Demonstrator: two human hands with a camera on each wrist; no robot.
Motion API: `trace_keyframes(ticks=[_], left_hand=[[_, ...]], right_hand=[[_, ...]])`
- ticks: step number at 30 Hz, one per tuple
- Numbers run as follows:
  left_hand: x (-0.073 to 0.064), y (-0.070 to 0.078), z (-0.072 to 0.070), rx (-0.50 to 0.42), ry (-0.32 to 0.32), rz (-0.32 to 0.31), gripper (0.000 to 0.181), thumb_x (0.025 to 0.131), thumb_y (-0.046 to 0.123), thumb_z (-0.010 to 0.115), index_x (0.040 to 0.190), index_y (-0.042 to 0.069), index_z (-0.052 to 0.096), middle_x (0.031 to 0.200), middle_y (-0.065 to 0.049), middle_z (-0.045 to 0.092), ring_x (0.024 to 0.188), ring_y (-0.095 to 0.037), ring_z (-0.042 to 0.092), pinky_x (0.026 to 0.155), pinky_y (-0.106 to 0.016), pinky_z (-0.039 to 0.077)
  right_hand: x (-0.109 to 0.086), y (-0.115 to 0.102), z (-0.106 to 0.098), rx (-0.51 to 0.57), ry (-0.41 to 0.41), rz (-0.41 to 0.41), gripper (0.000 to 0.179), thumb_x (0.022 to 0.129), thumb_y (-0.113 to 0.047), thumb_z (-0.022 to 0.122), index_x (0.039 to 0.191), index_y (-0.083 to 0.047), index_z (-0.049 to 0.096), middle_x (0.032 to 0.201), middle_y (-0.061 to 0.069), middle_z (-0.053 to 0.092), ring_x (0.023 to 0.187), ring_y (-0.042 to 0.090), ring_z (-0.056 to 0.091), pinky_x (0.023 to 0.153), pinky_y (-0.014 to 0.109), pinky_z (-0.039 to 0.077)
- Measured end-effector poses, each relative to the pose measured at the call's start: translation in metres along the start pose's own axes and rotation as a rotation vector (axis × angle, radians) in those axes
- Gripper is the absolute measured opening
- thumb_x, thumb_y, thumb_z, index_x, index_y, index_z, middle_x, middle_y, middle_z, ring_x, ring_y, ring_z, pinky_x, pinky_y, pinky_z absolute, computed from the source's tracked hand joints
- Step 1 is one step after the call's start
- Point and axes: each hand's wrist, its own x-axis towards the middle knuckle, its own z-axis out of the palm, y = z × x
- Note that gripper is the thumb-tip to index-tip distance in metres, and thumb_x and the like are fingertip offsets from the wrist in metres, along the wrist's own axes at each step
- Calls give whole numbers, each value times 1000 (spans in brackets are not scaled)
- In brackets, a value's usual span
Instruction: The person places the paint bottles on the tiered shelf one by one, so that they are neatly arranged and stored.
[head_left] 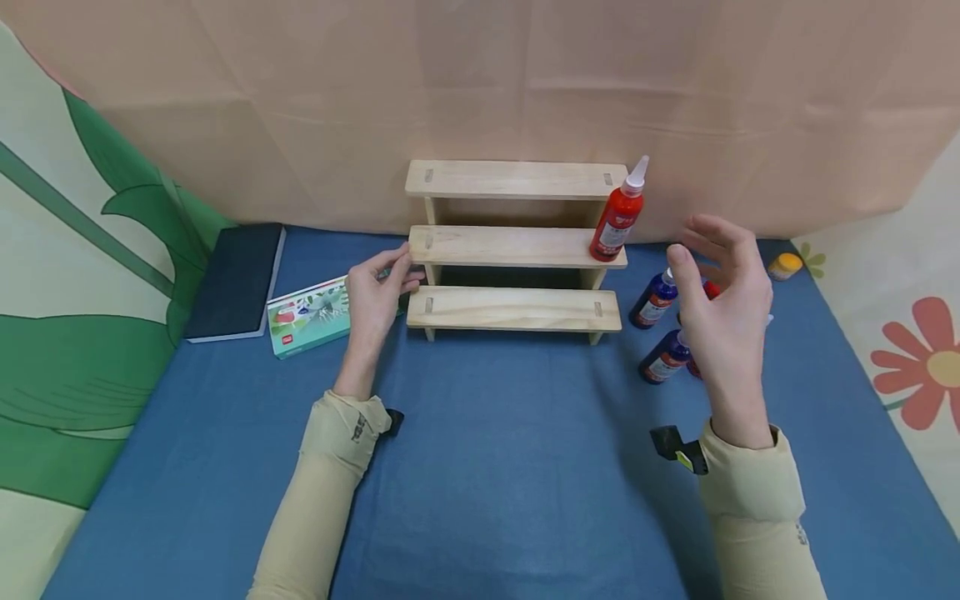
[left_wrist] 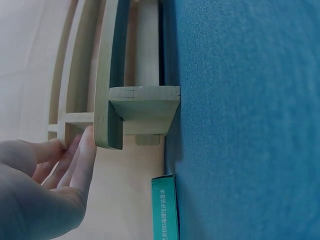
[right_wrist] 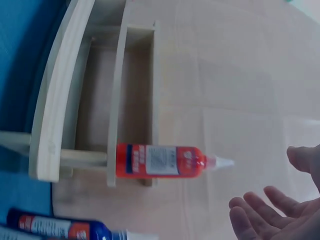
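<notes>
A three-step wooden stand (head_left: pixel 513 310) stands at the back of the table. At the left end of its middle step, my left hand (head_left: pixel 371 298) pinches the board between thumb and fingers; the left wrist view shows the stand's edge (left_wrist: pixel 102 120) there. On the right end of that step, a red squeeze bottle (head_left: pixel 617 223) with a pale pointed nozzle stands upright. My right hand (head_left: pixel 726 312) hovers to the right of the red bottle (right_wrist: pixel 160 161), apart from it, fingers loosely bent and holding nothing.
Two blue bottles (head_left: pixel 654 300) (head_left: pixel 665 358) stand right of the stand, with red ones partly hidden behind my right hand. A yellow-capped item (head_left: pixel 785 266) is at the back right. Left of the stand lie a green box (head_left: pixel 309 318) and a dark notebook (head_left: pixel 234 279).
</notes>
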Motion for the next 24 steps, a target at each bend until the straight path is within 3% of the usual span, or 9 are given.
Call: trace_keyframes(ticks=[4, 10, 19, 24], left_hand=[[0, 0, -1, 5, 3, -2, 28, 108, 8, 66, 130, -7, 73, 137, -17, 70, 91, -27, 79, 78, -27, 68], [1, -1, -4, -1, 12, -9, 28, 108, 8, 66, 132, -7, 72, 134, -21, 71, 86, -15, 79, 78, -26, 67], [1, 2, 0, -3, 3, -6, 28, 108, 8, 66, 132, -7, 72, 135, -18, 71, 84, -10, 78, 77, -27, 68], [0, 1, 1, -6, 3, -12, 29, 108, 8, 66, 132, -7, 72, 137, -17, 70, 85, -12, 78, 78, -26, 68]], right_hand=[[-9, 3, -13, -41, 21, 24, 43, 107, -25, 69, 147, -12, 62, 145, -1, 64, 129, 16, 60, 101, 24, 50], [-20, 19, -26, -99, -6, 106, 45, 107, -26, 69, 150, -16, 61, 143, 2, 65, 125, 19, 59, 94, 25, 49], [-40, 42, -38, -176, -69, 214, 54, 106, -27, 71, 156, -16, 54, 149, 5, 62, 134, 27, 58, 110, 30, 54], [-47, 51, -41, -227, -123, 255, 57, 107, -32, 69, 158, -15, 51, 153, 9, 59, 136, 33, 59, 109, 33, 57]])
